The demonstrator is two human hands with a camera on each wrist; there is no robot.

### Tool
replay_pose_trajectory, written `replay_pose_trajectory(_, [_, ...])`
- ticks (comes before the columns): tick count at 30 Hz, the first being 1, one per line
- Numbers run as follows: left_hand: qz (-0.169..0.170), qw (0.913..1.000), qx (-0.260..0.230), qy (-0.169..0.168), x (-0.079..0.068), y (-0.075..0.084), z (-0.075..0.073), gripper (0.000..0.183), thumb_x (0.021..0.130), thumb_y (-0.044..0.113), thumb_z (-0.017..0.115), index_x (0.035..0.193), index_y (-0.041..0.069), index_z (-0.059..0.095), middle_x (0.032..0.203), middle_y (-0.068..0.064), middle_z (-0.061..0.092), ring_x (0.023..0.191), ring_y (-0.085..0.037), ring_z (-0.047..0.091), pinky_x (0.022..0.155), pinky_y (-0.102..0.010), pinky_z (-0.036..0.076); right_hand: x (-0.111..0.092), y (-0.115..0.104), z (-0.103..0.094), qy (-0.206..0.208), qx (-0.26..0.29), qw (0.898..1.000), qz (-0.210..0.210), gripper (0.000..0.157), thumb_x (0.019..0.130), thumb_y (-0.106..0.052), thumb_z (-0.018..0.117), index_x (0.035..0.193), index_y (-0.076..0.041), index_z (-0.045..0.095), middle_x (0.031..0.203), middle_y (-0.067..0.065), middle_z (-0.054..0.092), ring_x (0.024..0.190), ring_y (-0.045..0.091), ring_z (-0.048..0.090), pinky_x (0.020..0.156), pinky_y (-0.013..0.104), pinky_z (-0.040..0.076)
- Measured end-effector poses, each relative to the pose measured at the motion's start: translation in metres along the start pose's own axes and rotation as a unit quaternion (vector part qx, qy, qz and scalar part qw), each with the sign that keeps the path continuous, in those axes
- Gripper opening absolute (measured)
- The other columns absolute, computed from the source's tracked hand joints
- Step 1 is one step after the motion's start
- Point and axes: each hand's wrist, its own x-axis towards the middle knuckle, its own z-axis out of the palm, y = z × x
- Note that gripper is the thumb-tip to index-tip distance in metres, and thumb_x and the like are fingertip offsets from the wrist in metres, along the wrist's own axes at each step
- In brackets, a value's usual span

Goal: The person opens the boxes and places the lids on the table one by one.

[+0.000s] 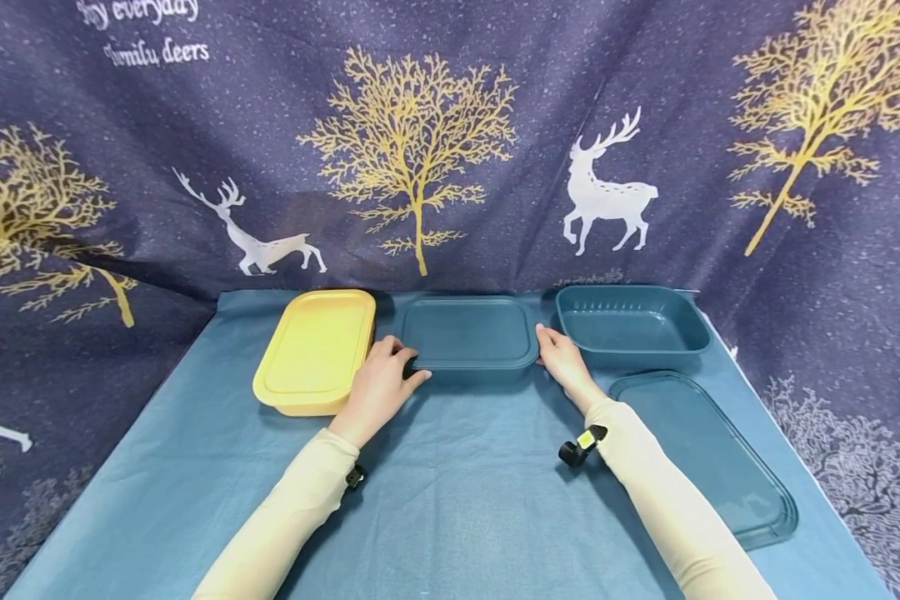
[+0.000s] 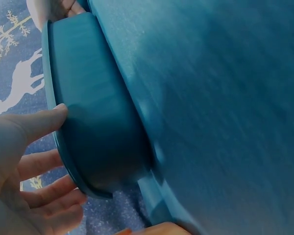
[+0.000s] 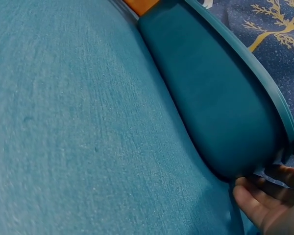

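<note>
A dark teal food container (image 1: 468, 333) with its lid on sits at the back middle of the table, between both hands. My left hand (image 1: 381, 379) holds its left end, thumb on the front wall under the rim and fingers around the corner. In the left wrist view, this hand (image 2: 34, 161) has its thumb tip against the container (image 2: 95, 98), just below the lid edge. My right hand (image 1: 562, 358) holds the right end. In the right wrist view, the fingers of this hand (image 3: 277, 203) are bent at the lower end of the container (image 3: 210, 93).
A yellow lidded container (image 1: 315, 350) stands close left, beside the left hand. At the back right is an open teal container (image 1: 633, 333). A loose teal lid (image 1: 708, 454) lies in front of it, partly behind the right forearm. A printed cloth (image 1: 450, 150) hangs behind the table.
</note>
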Motion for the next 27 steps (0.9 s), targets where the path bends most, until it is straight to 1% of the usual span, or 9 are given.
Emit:
replay_pose_trajectory(2, [-0.001,1.0000,-0.002,0.000,0.002,0.000,0.001,0.041,0.092,0.036,0.077,0.116,0.003,0.074,0.109,-0.013,0.058,0.100,-0.029,0.055,0.074,-0.042,0.055,0.001,0.001,0.000,-0.003,-0.001,1.000,-0.003,0.063,0.108,-0.052,0.034,0.142,-0.004,0.056,0.132,0.020,0.061,0.115,0.034,0.063,0.098,0.043,0.051])
replay_pose_trajectory(6, [-0.004,1.0000,-0.004,0.003,0.005,0.001,0.004,0.042,0.092,0.036,0.076,0.116,0.002,0.074,0.110,-0.013,0.058,0.101,-0.030,0.055,0.077,-0.043,0.055,0.001,0.000,-0.002,-0.017,-0.012,1.000,-0.002,0.070,0.105,-0.058,0.038,0.150,-0.006,0.048,0.138,0.021,0.057,0.113,0.035,0.063,0.098,0.045,0.050])
replay_pose_trajectory(11, [-0.003,1.0000,-0.002,0.007,0.008,0.001,0.007,0.043,0.092,0.037,0.076,0.117,0.002,0.073,0.111,-0.014,0.058,0.101,-0.029,0.054,0.077,-0.042,0.055,0.000,-0.002,-0.004,-0.034,-0.026,0.999,0.004,0.078,0.103,-0.062,0.041,0.157,-0.005,0.036,0.152,0.020,0.045,0.117,0.037,0.061,0.101,0.048,0.048])
replay_pose_trajectory(13, [-0.002,1.0000,-0.006,0.007,0.009,0.001,0.007,0.043,0.092,0.036,0.076,0.117,0.002,0.073,0.111,-0.014,0.057,0.101,-0.030,0.054,0.076,-0.042,0.055,0.001,-0.002,-0.005,-0.035,-0.026,0.999,0.005,0.079,0.103,-0.062,0.041,0.157,-0.005,0.034,0.154,0.020,0.043,0.120,0.037,0.060,0.102,0.048,0.047])
replay_pose_trajectory(16, [-0.002,0.9999,-0.012,0.000,0.009,0.001,0.007,0.043,0.093,0.035,0.076,0.118,0.002,0.072,0.113,-0.015,0.057,0.104,-0.031,0.054,0.078,-0.043,0.055,0.001,-0.001,-0.005,-0.033,-0.023,0.999,0.004,0.078,0.103,-0.061,0.041,0.157,-0.004,0.035,0.154,0.019,0.043,0.120,0.037,0.060,0.102,0.048,0.048])
replay_pose_trajectory(19, [-0.012,0.9995,-0.025,-0.013,0.009,0.000,0.006,0.043,0.094,0.033,0.075,0.121,0.001,0.070,0.118,-0.015,0.056,0.109,-0.032,0.053,0.086,-0.043,0.053,0.001,0.000,-0.004,-0.037,-0.021,0.999,-0.001,0.077,0.103,-0.060,0.041,0.157,-0.005,0.036,0.153,0.020,0.044,0.120,0.037,0.060,0.102,0.047,0.048])
replay_pose_trajectory(23, [-0.037,0.9967,-0.066,-0.027,0.008,-0.002,0.007,0.052,0.094,0.031,0.074,0.133,-0.001,0.062,0.131,-0.019,0.051,0.122,-0.035,0.048,0.100,-0.047,0.047,0.000,0.002,-0.004,-0.040,-0.017,0.999,-0.008,0.074,0.104,-0.059,0.040,0.156,-0.006,0.037,0.152,0.020,0.045,0.120,0.038,0.060,0.102,0.048,0.048])
replay_pose_trajectory(25, [-0.050,0.9941,-0.091,-0.031,0.009,-0.003,0.009,0.062,0.094,0.031,0.074,0.142,-0.003,0.053,0.140,-0.022,0.045,0.130,-0.037,0.044,0.106,-0.049,0.043,0.000,0.002,-0.004,-0.039,-0.015,0.999,-0.009,0.074,0.104,-0.060,0.040,0.156,-0.007,0.038,0.151,0.020,0.046,0.120,0.038,0.060,0.102,0.048,0.048])
replay_pose_trajectory(27, [-0.065,0.9913,-0.109,-0.035,0.009,-0.004,0.011,0.073,0.094,0.032,0.074,0.149,-0.002,0.042,0.148,-0.024,0.037,0.136,-0.039,0.040,0.108,-0.051,0.042,0.000,0.002,-0.004,-0.038,-0.013,0.999,-0.007,0.075,0.103,-0.061,0.040,0.156,-0.008,0.038,0.151,0.019,0.047,0.119,0.038,0.061,0.101,0.049,0.048])
